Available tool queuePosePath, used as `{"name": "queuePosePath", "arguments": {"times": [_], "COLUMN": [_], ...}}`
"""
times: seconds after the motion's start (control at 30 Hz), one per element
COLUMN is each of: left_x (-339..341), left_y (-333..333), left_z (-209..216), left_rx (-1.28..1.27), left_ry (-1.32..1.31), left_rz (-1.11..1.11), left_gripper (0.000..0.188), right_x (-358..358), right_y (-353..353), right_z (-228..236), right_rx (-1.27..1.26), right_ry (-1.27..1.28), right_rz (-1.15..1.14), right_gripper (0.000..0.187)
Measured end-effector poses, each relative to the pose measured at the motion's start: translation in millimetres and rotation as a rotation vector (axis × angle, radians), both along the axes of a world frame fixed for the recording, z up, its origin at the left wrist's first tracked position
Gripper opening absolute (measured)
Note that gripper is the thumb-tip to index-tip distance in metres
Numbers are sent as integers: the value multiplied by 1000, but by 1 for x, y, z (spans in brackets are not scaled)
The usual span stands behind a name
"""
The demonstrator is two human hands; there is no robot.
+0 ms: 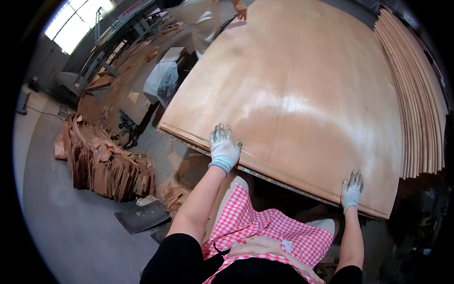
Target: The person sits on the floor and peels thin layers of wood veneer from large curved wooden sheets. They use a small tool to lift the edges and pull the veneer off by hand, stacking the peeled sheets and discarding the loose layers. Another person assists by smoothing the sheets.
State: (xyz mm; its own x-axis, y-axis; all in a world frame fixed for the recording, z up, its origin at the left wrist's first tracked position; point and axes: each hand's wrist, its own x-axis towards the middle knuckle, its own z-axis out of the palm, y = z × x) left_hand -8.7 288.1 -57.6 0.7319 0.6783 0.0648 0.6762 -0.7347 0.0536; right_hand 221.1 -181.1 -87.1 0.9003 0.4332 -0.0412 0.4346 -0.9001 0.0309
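A broad, pale brown wood veneer sheet (293, 71) lies in front of me on top of a low stack of sheets. My left hand (224, 147), in a white glove with greyed fingertips, rests flat on the sheet by its near edge, left of the middle. Its fingers are stretched out and point away from me. My right hand (351, 190), gloved the same way, lies on the near edge close to the right corner, fingers extended. Neither hand grips anything that I can see. Light glares off the sheet's middle.
Thick stacked sheets (416, 94) with wavy edges stand at the right. A pile of torn veneer scraps (109, 161) sits on the floor at left, near a dark flat panel (143, 217). Across the sheet, another person's hand (241, 10) is at its far left edge.
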Motion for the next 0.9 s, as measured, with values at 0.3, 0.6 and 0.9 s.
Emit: {"name": "queuePosePath", "arguments": {"times": [0.3, 0.6, 0.9], "left_x": [-43, -96, -135], "left_y": [118, 225, 288], "left_z": [-4, -13, -1], "left_rx": [-4, -47, -43], "left_ry": [179, 217, 271], "left_rz": [246, 392, 580], "left_gripper": [73, 71, 74], "right_x": [-3, -2, 1], "right_y": [-3, -9, -19], "right_z": [4, 2, 1], "right_rx": [6, 32, 0], "right_ry": [-1, -9, -2], "right_rz": [-16, 9, -6], "right_gripper": [61, 62, 61]}}
